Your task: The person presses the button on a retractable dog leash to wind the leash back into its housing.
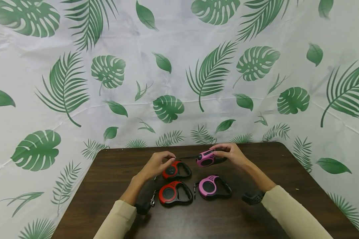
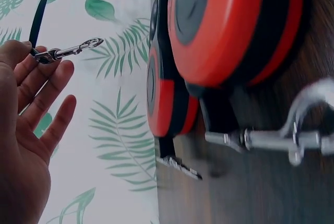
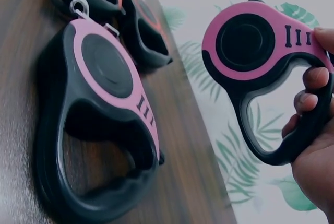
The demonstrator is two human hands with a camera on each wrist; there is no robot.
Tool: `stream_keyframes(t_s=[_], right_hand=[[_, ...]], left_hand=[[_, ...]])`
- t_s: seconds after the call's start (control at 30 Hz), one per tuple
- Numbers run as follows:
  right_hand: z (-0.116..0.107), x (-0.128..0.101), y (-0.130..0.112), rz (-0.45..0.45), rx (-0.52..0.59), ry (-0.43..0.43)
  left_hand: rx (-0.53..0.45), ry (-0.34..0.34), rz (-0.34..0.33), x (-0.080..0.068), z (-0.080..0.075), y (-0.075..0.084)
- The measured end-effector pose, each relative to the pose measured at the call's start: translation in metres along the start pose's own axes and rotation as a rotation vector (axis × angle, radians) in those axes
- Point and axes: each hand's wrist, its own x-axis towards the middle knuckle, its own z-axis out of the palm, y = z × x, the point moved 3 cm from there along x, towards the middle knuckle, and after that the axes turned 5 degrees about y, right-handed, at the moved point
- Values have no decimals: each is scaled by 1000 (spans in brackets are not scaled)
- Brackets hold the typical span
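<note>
pink leash (image 3: 250,41) | black handle, round dial | right hand (image 3: 313,145) grips

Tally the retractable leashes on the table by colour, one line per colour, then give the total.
Red leashes: 2, the far red leash by the left hand and the near red leash.
Pink leashes: 2, the held pink leash in the right hand and the near pink leash flat on the table.
Total: 4
</note>
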Motion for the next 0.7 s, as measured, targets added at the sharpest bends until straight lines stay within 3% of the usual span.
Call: stream_keyframes(t_s=[0.7], right_hand=[[20, 4, -2, 14, 23, -9]], left_hand=[[-35, -83, 16, 20, 36, 13]])
